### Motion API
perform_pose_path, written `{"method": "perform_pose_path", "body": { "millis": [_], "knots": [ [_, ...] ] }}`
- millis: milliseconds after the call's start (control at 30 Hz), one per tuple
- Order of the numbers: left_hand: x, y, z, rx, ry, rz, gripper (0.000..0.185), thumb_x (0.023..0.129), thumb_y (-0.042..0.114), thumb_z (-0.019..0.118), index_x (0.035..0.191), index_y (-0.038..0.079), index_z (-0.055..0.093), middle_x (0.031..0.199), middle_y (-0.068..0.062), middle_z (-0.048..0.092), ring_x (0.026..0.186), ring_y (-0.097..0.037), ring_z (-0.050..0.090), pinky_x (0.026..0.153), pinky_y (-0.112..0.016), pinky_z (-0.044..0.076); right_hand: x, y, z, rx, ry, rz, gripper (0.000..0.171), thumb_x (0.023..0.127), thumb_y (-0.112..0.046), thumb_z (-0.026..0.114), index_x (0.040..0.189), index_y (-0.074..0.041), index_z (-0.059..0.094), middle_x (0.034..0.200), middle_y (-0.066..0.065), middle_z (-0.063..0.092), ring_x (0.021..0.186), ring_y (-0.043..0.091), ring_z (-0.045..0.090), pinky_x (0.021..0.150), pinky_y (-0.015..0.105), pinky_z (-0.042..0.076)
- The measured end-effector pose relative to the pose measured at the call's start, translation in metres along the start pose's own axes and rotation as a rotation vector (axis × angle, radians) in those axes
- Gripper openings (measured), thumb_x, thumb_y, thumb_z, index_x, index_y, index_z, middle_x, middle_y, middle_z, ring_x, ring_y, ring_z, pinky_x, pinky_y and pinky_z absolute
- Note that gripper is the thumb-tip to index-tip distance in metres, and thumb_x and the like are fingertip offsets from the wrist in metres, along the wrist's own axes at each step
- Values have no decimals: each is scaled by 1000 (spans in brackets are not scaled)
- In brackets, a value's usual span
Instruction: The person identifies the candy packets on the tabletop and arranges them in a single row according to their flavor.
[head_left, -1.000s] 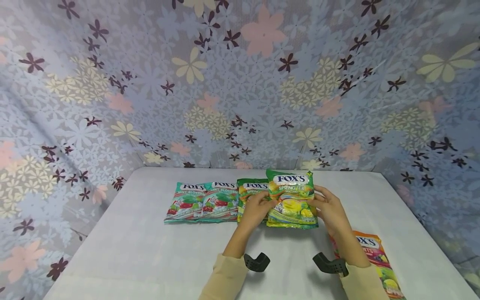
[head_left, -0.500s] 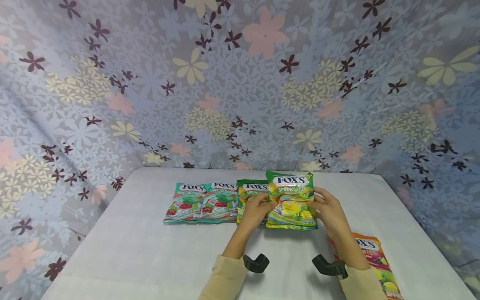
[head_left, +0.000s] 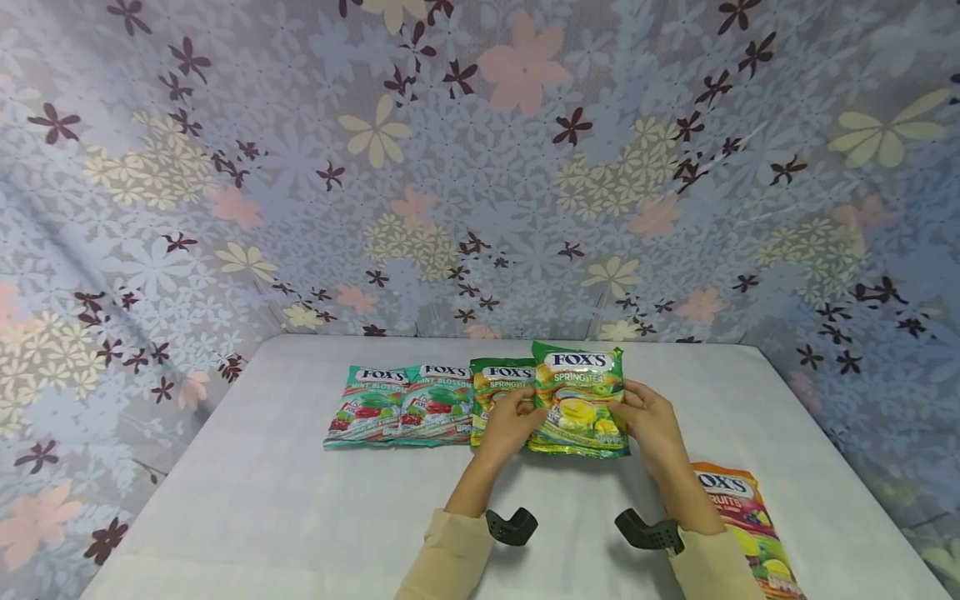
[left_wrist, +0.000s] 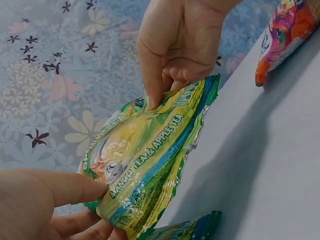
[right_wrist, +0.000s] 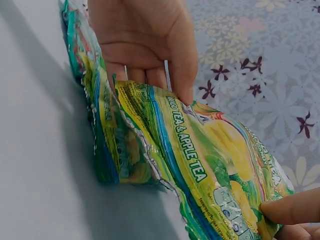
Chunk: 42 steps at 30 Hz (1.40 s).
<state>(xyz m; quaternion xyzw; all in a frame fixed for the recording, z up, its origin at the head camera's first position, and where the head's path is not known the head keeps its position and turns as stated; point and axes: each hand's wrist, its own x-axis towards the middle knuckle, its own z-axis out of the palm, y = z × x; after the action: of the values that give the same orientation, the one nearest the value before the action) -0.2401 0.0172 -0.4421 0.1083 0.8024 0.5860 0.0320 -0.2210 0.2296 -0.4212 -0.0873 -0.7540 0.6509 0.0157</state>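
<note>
Both hands hold one green and yellow Spring Tea candy bag (head_left: 579,400) upright by its sides. My left hand (head_left: 512,423) pinches its left edge, thumb on the front and fingers behind, as the left wrist view shows. On the right edge my right hand (head_left: 654,421) grips it the same way. A second Spring Tea candy bag (head_left: 491,385) lies just left of the held one and is partly covered by it and the left hand. The held bag's lower edge stands off the white surface in the left wrist view, with a shadow beneath.
Two teal Mint Blossom candy bags (head_left: 367,408) lie overlapping at the left end of the row. An orange Fruits candy bag (head_left: 750,525) lies front right, partly behind the right forearm. A flowered cloth (head_left: 450,208) backs the white table (head_left: 247,500).
The right hand and the held bag have shifted very slightly to the left. More of the orange bag shows beside the right forearm. Both hands keep their hold.
</note>
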Motion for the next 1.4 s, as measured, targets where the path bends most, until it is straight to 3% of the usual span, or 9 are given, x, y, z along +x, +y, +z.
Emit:
{"method": "perform_pose_path", "body": {
  "millis": [200, 467, 567, 667, 767, 833, 1000, 1167, 1400],
  "knots": [
    [1, 0, 6, 29, -40, -34, 47, 91, 16, 67, 134, -1, 54, 123, -18, 61, 112, -31, 58, 86, -41, 50, 3, 5, -7, -62, -8, 32, 55, 99, -10, 52, 147, 5, 31, 142, 22, 45, 97, 5, 56, 77, 21, 48],
    [22, 9, 11, 110, -55, -30, 47, 91, 19, 68, 134, 2, 56, 115, -14, 63, 103, -26, 61, 77, -38, 52, 24, -3, -15, -143, -28, -7, 51, 99, -4, 49, 144, 12, 30, 138, 30, 46, 88, 8, 57, 72, 23, 50],
    [28, 11, 16, 122, -72, -26, 46, 91, 17, 68, 133, 1, 56, 114, -14, 63, 95, -24, 64, 74, -36, 53, 32, -3, -19, -206, -24, 17, 52, 98, -5, 49, 143, 14, 29, 140, 31, 43, 101, 21, 57, 78, 28, 50],
    [32, 12, 20, 151, -72, -32, 46, 91, 16, 69, 132, 1, 58, 110, -14, 64, 85, -21, 64, 71, -35, 53, 36, -1, -23, -260, -33, 38, 55, 98, -5, 49, 144, 15, 27, 143, 34, 36, 119, 35, 48, 88, 38, 47],
    [34, 11, 24, 191, -53, -39, 45, 89, 16, 71, 129, 0, 60, 101, -9, 65, 72, -15, 62, 66, -32, 51, 39, 3, -26, -296, -59, 35, 54, 97, -4, 49, 142, 17, 27, 142, 37, 34, 124, 43, 43, 93, 45, 43],
    [34, 9, 27, 211, -44, -49, 44, 89, 16, 71, 128, 0, 60, 85, -4, 63, 59, -10, 55, 58, -28, 47, 40, 5, -27, -309, -76, 29, 53, 96, -2, 49, 140, 19, 29, 139, 38, 36, 122, 45, 44, 93, 47, 43],
    [34, 5, 32, 314, -8, -64, 42, 89, 15, 70, 128, 0, 61, 53, 2, 41, 41, -9, 29, 41, -24, 25, 45, 11, -23, -346, -95, 33, 53, 95, -1, 51, 139, 19, 29, 139, 39, 36, 123, 47, 42, 97, 52, 40],
    [33, 5, 33, 452, 21, -59, 39, 90, 18, 69, 124, 1, 64, 50, 3, 41, 41, -9, 29, 39, -24, 22, 51, 17, -19, -396, -90, 27, 51, 94, -1, 52, 137, 20, 33, 136, 38, 39, 121, 45, 44, 97, 53, 40],
    [34, 1, 35, 502, 36, -27, 32, 90, 16, 69, 116, -2, 67, 49, 3, 43, 41, -8, 33, 38, -23, 25, 56, 24, -18, -467, -82, 38, 52, 94, -4, 54, 137, 19, 36, 134, 37, 42, 116, 43, 46, 94, 52, 41]
  ]
}}
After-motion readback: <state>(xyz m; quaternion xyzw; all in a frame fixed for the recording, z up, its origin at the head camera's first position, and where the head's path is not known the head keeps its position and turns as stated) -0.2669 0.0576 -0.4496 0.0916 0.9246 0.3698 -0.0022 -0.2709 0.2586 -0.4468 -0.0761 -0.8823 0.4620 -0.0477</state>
